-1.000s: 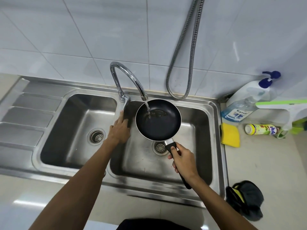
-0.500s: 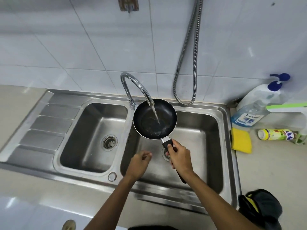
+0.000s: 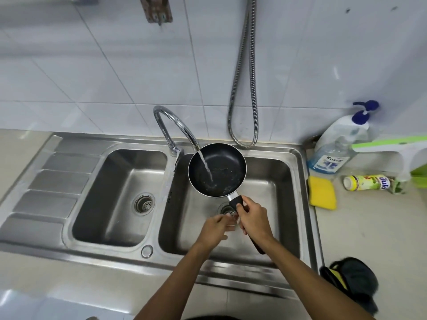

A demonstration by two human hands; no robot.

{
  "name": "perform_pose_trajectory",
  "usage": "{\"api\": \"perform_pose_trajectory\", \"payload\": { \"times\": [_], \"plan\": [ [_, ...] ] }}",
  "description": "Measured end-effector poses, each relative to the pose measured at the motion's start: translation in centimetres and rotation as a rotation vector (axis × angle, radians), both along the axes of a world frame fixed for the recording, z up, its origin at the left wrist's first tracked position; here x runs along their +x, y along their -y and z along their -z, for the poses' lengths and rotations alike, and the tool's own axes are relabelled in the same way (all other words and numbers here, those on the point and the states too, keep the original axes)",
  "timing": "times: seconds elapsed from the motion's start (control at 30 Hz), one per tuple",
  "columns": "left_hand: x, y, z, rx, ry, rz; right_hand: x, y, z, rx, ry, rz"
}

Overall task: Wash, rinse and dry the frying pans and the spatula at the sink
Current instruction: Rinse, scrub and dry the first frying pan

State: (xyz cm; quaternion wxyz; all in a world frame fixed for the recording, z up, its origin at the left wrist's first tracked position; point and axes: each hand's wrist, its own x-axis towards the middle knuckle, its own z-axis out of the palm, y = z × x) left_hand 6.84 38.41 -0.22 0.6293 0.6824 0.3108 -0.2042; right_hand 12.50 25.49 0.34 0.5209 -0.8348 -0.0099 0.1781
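A small black frying pan hangs over the right basin of the steel double sink. Water runs from the curved tap into the pan. My right hand grips the pan's black handle close to the bowl. Just left of that handle, above the drain, my left hand hovers with loosely curled fingers and holds nothing. No spatula or second pan is in view.
A yellow sponge lies on the counter right of the sink, beside a soap pump bottle and a small yellow-green bottle on its side. A dark cloth sits at the front right. A metal hose hangs behind.
My left hand left the tap base and came down beside the pan handle. The pan stayed under the running water, held by my right hand. The camera view shifted upward.
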Motion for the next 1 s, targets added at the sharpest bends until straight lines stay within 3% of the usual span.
{"api": "perform_pose_trajectory", "payload": {
  "times": [0.23, 0.67, 1.0],
  "plan": [
    [-0.8, -0.2, 0.1, -0.116, -0.046, -0.170, -2.1, -0.5, 0.6, 0.035, -0.040, -0.080],
    [-1.4, 0.7, 0.8, -0.140, -0.100, -0.089, -0.8, 1.3, 1.4, -0.080, -0.073, -0.022],
    [-2.6, 0.1, 1.2, -0.098, -0.074, -0.105, -2.6, 0.6, 1.5, -0.031, -0.157, -0.038]
  ]
}}
